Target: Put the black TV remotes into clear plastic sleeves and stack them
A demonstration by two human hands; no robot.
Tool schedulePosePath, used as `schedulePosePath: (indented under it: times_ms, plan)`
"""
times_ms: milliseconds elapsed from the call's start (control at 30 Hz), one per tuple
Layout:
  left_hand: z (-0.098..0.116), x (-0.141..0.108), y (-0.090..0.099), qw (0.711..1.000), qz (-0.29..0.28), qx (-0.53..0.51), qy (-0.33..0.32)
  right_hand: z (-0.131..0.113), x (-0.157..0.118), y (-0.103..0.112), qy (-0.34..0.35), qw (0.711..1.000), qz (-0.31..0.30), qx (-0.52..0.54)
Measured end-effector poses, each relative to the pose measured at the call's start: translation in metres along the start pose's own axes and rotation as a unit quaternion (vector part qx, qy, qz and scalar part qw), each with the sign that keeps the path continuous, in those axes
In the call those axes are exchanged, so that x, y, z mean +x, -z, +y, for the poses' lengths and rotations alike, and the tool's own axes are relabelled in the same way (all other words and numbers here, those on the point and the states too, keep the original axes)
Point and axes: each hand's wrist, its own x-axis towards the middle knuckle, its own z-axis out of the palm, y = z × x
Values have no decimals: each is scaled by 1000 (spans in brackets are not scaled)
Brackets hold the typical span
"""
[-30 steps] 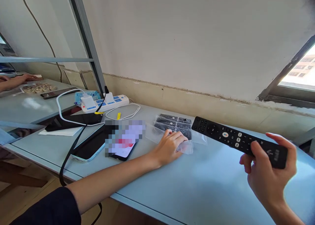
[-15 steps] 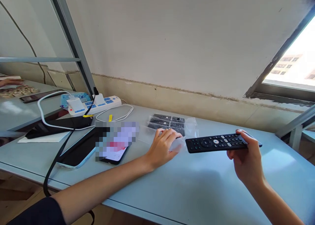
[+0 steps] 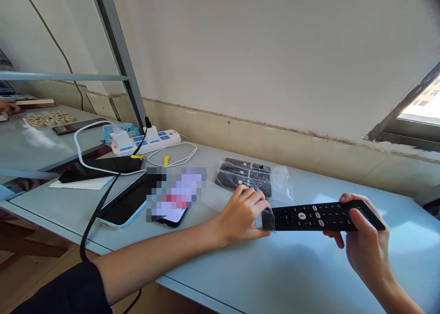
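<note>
A black remote control (image 3: 309, 217) lies level in my right hand (image 3: 369, 240), thumb on its face and fingers beneath its right end. Its left end sits inside the mouth of a clear plastic sleeve (image 3: 268, 220). My left hand (image 3: 244, 213) pinches that sleeve, the fingers closed on the plastic just above the table. Behind my left hand, several more black remotes (image 3: 244, 173) lie in a row in clear plastic bags (image 3: 282, 183); my wrist and fingers cover part of the plastic.
To the left are a phone with a lit screen (image 3: 172, 206), a dark-screened phone (image 3: 127, 201), a black device (image 3: 99, 167) and a power strip (image 3: 154, 142) with white cables. A dark strap (image 3: 92, 217) crosses the table edge. Another person's hand (image 3: 8, 107) shows at far left.
The remote's left end has gone into the sleeve's opening; before, it was just outside. My right thumb now lies across the remote's face. The camera view has turned slightly left.
</note>
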Motion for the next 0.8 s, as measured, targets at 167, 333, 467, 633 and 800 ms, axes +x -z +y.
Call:
schedulePosePath:
  times_ms: [167,333,467,633,800]
  plan:
    - [2,1,4,1000,-23,-2,-7,-3,-1,-3,64,993,-86,41]
    - [4,1,5,1000,-27,-2,6,7,-9,9,127,979,-148,-54]
    - [4,1,3,999,-36,8,0,11,-17,10,147,953,-204,-168]
    - [4,0,3,1000,-10,14,3,20,-23,-2,147,930,-275,-195]
    - [5,-2,3,1000,-17,20,-15,30,-29,-8,88,942,-267,-184]
